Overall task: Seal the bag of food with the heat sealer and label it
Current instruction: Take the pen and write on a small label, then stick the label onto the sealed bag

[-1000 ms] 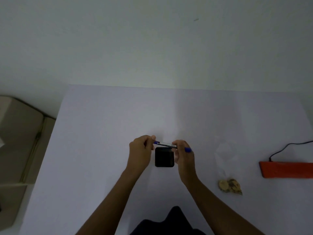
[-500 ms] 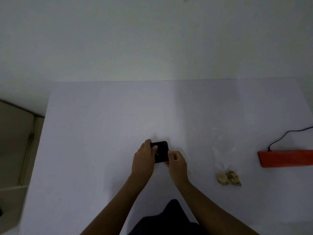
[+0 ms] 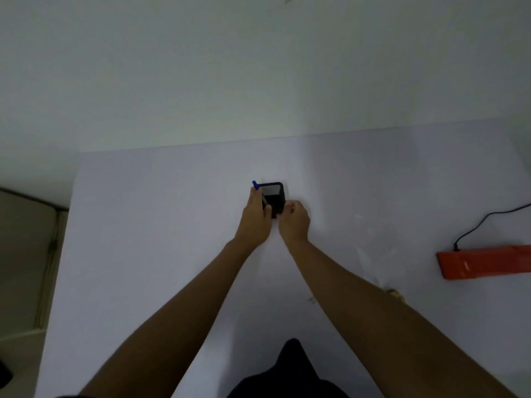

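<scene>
A small black square pad (image 3: 274, 195) lies on the white table (image 3: 143, 254), out in front of me. My left hand (image 3: 254, 218) is closed around a blue pen (image 3: 255, 185), whose blue end sticks up past the pad's left edge. My right hand (image 3: 294, 221) pinches the pad's near right corner. The clear bag (image 3: 373, 254) lies flat to the right, and its food (image 3: 396, 293) is mostly hidden behind my right forearm. The red heat sealer (image 3: 482, 261) rests at the right edge of the table.
A black cord (image 3: 485, 219) runs from the sealer's left end off to the right. A white wall rises behind the table's far edge. Beige furniture (image 3: 26, 254) stands beside the table on the left.
Both hands and the black pad have moved farther away across the table. The pen, held between both hands a second ago, is now in my left hand alone.
</scene>
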Available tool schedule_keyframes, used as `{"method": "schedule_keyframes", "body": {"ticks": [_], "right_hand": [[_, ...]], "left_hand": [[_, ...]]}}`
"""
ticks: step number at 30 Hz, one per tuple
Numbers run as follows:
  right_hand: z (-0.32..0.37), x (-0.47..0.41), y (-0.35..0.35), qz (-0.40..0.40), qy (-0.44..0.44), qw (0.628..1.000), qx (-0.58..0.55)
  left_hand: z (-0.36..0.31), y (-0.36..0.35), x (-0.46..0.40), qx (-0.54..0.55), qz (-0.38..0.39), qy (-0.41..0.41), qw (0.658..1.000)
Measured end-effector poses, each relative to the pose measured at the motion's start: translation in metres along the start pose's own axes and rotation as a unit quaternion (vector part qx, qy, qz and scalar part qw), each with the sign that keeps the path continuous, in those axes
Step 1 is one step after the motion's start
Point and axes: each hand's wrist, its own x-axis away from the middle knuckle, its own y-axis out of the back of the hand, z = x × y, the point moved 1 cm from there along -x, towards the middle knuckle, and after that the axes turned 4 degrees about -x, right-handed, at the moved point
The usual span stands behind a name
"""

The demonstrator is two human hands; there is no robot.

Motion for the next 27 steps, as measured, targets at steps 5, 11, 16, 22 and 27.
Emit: {"method": "schedule_keyframes", "body": {"ticks": [5, 11, 16, 22, 27], "right_hand": [[-0.006, -0.006, 0.019, 0.049, 0.054, 0.997, 0.021], [-0.074, 0.030, 0.069, 0.017, 0.032, 0.999, 0.019], [-0.138, 0.077, 0.114, 0.013, -0.032, 0.999, 0.005], [-0.181, 0.112, 0.144, 0.029, 0.010, 0.999, 0.021], [-0.192, 0.112, 0.151, 0.046, 0.007, 0.999, 0.008]], "left_hand": [[-0.002, -0.004, -0.010, -0.070, -0.025, 0.001, 0.997], [-0.017, -0.046, 0.068, -0.089, -0.064, 0.014, 0.994], [-0.002, -0.125, 0.140, -0.074, 0.097, 0.063, 0.991], [-0.003, -0.162, 0.160, -0.079, 0.149, 0.104, 0.980], [-0.007, -0.168, 0.156, -0.111, 0.125, 0.112, 0.980]]}}
